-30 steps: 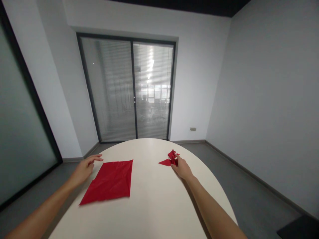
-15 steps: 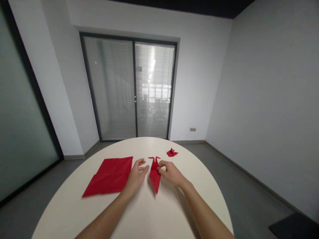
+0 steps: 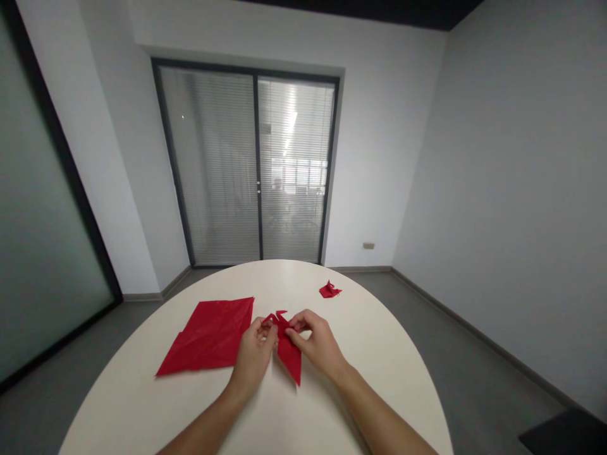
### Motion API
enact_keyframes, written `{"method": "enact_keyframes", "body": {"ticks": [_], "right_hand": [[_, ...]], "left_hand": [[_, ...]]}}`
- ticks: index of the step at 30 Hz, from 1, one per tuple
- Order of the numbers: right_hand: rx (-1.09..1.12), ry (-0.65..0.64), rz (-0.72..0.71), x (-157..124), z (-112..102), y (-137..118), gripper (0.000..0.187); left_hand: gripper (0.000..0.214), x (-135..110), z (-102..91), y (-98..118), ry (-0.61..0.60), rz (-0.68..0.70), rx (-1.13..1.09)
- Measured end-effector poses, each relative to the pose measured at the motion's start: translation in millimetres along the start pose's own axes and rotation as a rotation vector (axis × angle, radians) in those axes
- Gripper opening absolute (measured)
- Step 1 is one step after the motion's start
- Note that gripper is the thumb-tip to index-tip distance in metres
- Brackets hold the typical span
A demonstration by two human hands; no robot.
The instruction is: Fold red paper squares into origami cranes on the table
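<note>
Between my two hands is a red folded paper piece [image 3: 290,361], a partly shaped origami with two thin bent tips at its far end and a broad point towards me. My left hand [image 3: 256,351] pinches its left side near one thin tip. My right hand [image 3: 315,341] is closed on its right edge, thumb and fingers together. Just left of my left hand lies a stack of flat red paper sheets [image 3: 208,335]. Beyond my right hand sits a small finished-looking red origami figure [image 3: 329,290].
All of this rests on a round, cream-coloured table [image 3: 374,392]. Behind it stands a glass door with blinds [image 3: 213,170] in a dark frame. White walls [image 3: 512,189] rise on the right, and a dark flat object [image 3: 566,433] is at the lower right.
My left hand has moved from beside the folded paper to grip its left side. The paper has tilted, its thin tips shifting left and its broad point coming slightly nearer to me.
</note>
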State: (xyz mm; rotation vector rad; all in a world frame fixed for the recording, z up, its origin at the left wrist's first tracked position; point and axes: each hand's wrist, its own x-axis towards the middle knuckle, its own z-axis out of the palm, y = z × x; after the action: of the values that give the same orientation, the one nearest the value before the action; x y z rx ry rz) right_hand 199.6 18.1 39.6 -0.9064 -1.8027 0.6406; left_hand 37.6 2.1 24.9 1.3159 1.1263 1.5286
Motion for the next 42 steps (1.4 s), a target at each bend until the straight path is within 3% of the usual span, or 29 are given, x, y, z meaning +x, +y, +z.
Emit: {"method": "enact_keyframes", "body": {"ticks": [6, 11, 14, 17, 20, 25, 35, 42], "right_hand": [[0.016, -0.052, 0.002, -2.3, 7.3, 2.0, 0.012], [0.056, -0.059, -0.063, -5.4, 10.5, -0.1, 0.037], [0.060, -0.102, -0.063, -6.7, 10.2, -3.3, 0.051], [0.088, -0.113, -0.020, -6.0, 10.1, -3.6, 0.049], [0.118, -0.121, 0.004, -4.3, 10.0, -1.7, 0.042], [0.134, -0.157, -0.010, -4.8, 9.1, 0.3, 0.067], [0.119, -0.243, -0.108, -10.0, 11.2, 5.7, 0.085], [0.051, -0.247, -0.136, -13.5, 15.4, 3.4, 0.056]], "left_hand": [[0.031, 1.6, -1.1, -4.0, -0.011, -0.008, -0.021], [0.031, -1.4, -1.1, 0.0, 0.043, -0.030, -0.051], [0.030, -2.5, -0.6, 2.4, 0.012, -0.023, -0.052], [0.030, -2.7, -0.5, 2.2, -0.019, 0.026, -0.007], [0.031, -2.6, -0.8, 1.4, 0.035, 0.040, 0.017], [0.031, -2.3, -0.2, 1.5, 0.006, 0.037, 0.012], [0.032, 0.3, 0.8, -7.1, -0.017, 0.115, 0.024], [0.035, -1.9, 2.8, 0.7, -0.014, 0.064, -0.012]]}}
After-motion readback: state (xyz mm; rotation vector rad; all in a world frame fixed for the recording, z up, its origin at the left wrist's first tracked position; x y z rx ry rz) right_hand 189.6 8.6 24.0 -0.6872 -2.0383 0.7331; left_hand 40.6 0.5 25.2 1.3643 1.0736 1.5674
